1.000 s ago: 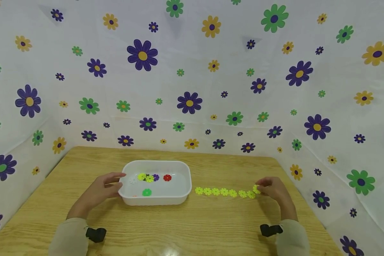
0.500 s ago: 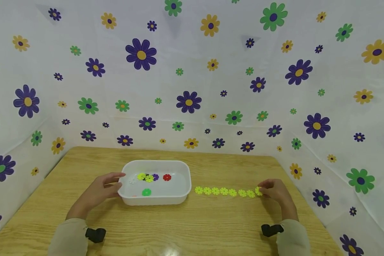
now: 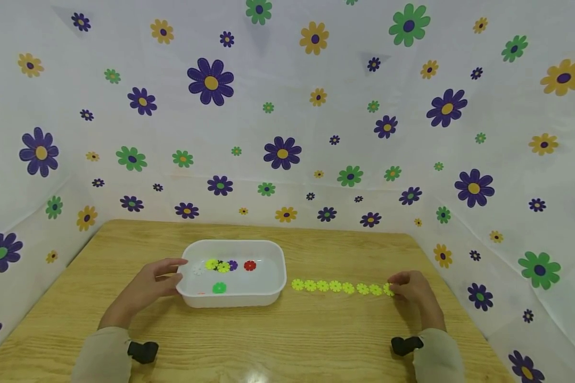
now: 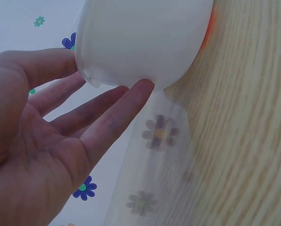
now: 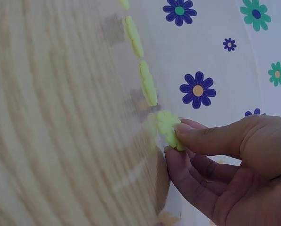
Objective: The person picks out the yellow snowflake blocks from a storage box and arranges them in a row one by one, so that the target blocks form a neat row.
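In the head view my left hand grips the left end of a white plastic tub. The left wrist view shows thumb and fingertips against the tub's wall. Inside lie a red flower-shaped disc, a green disc, a purple one, and a few yellow and pale ones. My right hand pinches a yellow flower-shaped disc between thumb and fingers, low over the tabletop. It is at the right end of a row of several yellow discs lying flat.
The wood-grain table extends in front of and behind the tub. White cloth walls printed with flowers enclose its back and sides. Black straps with wrist cameras sit at both cuffs.
My right hand has lowered the pinched yellow disc slightly and shifted it right, into line with the row's end. The left hand stays on the tub.
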{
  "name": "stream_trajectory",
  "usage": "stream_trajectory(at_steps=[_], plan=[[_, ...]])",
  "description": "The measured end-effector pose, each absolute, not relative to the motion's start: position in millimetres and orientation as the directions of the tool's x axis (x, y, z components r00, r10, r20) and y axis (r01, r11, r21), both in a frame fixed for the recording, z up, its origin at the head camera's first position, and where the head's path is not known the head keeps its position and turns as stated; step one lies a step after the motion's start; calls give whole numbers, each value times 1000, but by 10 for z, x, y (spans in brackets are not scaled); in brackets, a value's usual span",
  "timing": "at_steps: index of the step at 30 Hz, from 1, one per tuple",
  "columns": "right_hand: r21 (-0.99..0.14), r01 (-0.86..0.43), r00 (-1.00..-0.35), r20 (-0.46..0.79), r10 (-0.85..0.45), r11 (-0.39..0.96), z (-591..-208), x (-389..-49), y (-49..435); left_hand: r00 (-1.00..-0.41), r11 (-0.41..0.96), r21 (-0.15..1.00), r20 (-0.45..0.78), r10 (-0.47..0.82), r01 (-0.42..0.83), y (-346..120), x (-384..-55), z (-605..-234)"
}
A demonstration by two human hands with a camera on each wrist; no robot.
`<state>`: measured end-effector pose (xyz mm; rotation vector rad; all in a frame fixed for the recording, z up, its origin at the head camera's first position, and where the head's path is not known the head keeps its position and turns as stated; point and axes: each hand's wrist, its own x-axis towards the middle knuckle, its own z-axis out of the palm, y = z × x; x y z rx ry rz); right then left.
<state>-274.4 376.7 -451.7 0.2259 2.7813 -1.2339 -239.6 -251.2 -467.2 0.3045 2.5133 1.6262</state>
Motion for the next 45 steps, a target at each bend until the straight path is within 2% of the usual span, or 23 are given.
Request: stream_trajectory(at_steps=[9,45], plan=[[-697,176,-984,-130,119,695,-4573,-2751,3795,-972,401,912,-11,234,86,-2520,-2402,-4686],[-684,171,-985,-115,126,710,-4595,-2758,3787,-971,398,913,-10,237,88,-2507,-2385,-4666]])
